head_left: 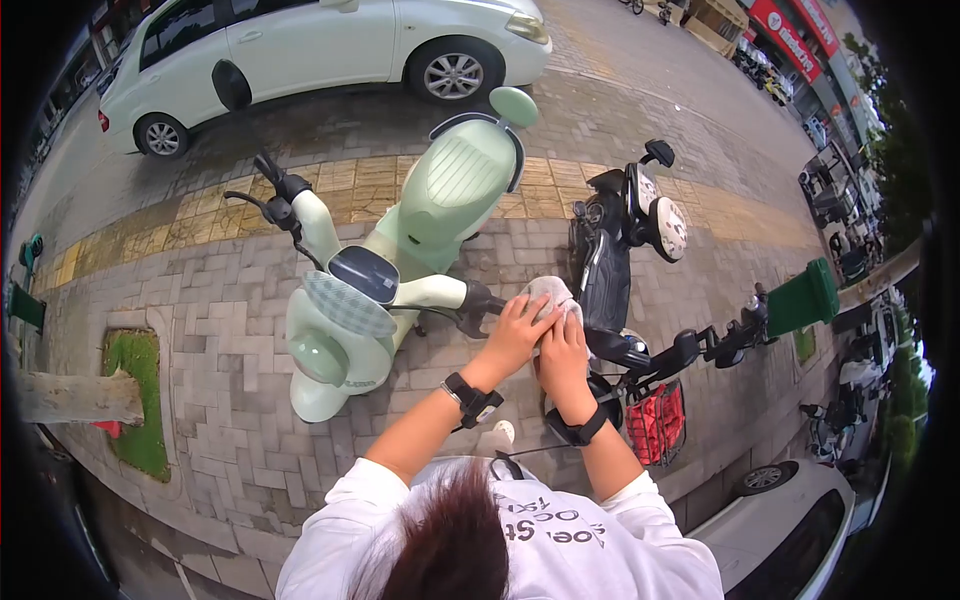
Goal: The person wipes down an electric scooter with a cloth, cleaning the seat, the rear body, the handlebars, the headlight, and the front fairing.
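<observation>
A light grey cloth [549, 291] is bunched under the fingers of both hands, beside the grip of a pale green scooter [455, 180]. My left hand [513, 335] presses on the cloth from the left, its fingers wrapped over it. Close against it, my right hand [565, 355] holds the cloth's lower right part with fingers together. What lies beneath the cloth is hidden; the scooter's black handlebar grip [482, 300] runs toward it. Both wrists wear black straps.
Right of the hands stands a black electric bike [608, 270] with a red basket [655, 425]. A white car [330, 45] is parked ahead, another [790, 530] at lower right. A tree trunk [75, 398] rises at left, and a green bin [803, 297] stands at right.
</observation>
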Tool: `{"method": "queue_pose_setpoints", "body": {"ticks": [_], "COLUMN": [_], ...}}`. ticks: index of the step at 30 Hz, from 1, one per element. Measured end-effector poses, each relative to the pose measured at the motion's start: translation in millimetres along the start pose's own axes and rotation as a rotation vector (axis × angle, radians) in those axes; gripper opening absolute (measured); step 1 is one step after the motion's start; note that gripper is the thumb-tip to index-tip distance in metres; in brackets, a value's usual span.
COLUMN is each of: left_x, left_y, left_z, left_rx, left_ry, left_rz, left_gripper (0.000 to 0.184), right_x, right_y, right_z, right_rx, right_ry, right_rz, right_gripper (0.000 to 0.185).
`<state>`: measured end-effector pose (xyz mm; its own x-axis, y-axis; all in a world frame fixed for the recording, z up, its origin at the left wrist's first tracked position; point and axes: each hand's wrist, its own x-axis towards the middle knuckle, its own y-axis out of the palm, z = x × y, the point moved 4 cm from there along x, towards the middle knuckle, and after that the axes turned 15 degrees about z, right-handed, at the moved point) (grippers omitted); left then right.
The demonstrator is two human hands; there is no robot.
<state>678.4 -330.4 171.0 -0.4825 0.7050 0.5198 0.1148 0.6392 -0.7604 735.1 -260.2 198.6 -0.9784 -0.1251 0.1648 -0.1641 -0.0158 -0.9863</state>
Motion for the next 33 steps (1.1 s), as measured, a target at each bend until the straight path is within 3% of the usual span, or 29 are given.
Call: {"method": "queue_pose_setpoints", "body": {"ticks": [2, 5, 6, 7, 12, 14, 19, 22, 26, 30, 33], "left_x": [-5.0, -10.5, -11.4, -12.1, -25.9, -32.8, -46.2, -37.8, -18.9, -19.2, -50.9], "left_y": [6.1, 8.2, 6.6, 6.2, -1.5, -6.6, -5.4, -9.2, -11.9, -18.8, -20.7], "left_z": [6.6, 21.5, 26.4, 32.4, 64.1, 74.3, 87.8, 69.9, 51.6, 53.9, 75.4], "left_rx": [-0.056, -0.023, -0.034, -0.016, -0.016, -0.075, -0.249, -0.311, -0.454, -0.267, -0.192], "left_ry": [-0.023, -0.022, -0.023, -0.061, -0.150, -0.171, -0.210, -0.145, -0.020, -0.081, -0.246], "left_rz": [0.027, 0.051, 0.053, 0.073, 0.116, 0.128, 0.227, 0.218, 0.354, 0.392, 0.331], "left_gripper": [0.043, 0.034, 0.034, 0.034, 0.036, 0.038, 0.040, 0.049, 0.052, 0.053, 0.053], "right_x": [3.7, 19.3, 24.6, 31.3, 58.2, 64.8, 50.3, 23.8, -2.5, 2.6, 27.7], "right_y": [8.0, 11.0, 14.8, 14.2, 32.1, 34.9, 23.7, 9.5, -11.3, -4.0, 12.0], "right_z": [-1.3, -1.3, 0.8, 5.9, 30.4, 38.3, 33.5, 16.3, 7.4, 5.5, 19.3], "right_rx": [-0.208, -0.226, -0.205, -0.213, -0.251, -0.277, -0.130, -0.011, 0.134, 0.295, 0.346], "right_ry": [0.058, 0.074, 0.084, 0.039, 0.041, 0.038, 0.018, 0.157, 0.166, 0.054, -0.061], "right_rz": [0.011, 0.022, 0.089, 0.007, 0.102, 0.058, 0.048, 0.011, -0.002, -0.129, -0.137], "right_gripper": [0.036, 0.025, 0.021, 0.016, 0.018, 0.009, 0.037, 0.037, 0.042, 0.040, 0.037]}}
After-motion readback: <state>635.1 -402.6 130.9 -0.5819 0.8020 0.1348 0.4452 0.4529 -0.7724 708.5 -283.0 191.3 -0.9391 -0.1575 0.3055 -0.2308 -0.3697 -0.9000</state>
